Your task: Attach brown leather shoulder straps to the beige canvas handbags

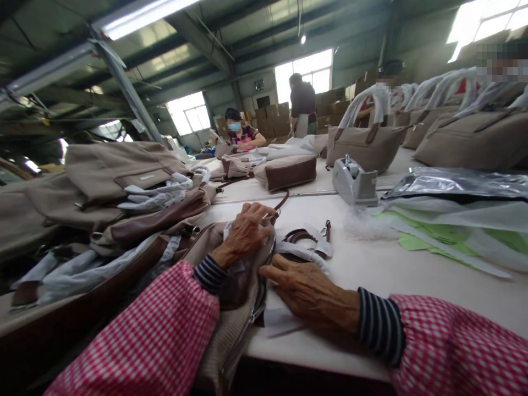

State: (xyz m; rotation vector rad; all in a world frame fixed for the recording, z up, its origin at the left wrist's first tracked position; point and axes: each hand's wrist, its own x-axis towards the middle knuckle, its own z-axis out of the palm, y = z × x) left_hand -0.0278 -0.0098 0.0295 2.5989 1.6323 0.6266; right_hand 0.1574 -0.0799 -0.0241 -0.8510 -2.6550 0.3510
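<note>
A beige handbag [226, 341] with a ribbed lining and a metal zipper lies unzipped in front of me, partly over the table's edge. My left hand [247, 234] is closed on the bag's far end, its fingers bent by the zipper's end and a thin brown strap [282, 201]. At the opening's right side, my right hand [309, 286] pinches the zippered edge; its fingertips are partly hidden. Just beyond it lie a coiled brown strap [299, 235] with a metal clasp and a white-wrapped handle [303, 254].
Beige bags [119, 165] are heaped at left. A tape dispenser [355, 181] stands ahead, near finished handbags [365, 146] with wrapped handles. Plastic sheeting [462, 184] and green sheets [433, 234] lie at right. Several people work beyond, one masked person [247, 135] seated across the table.
</note>
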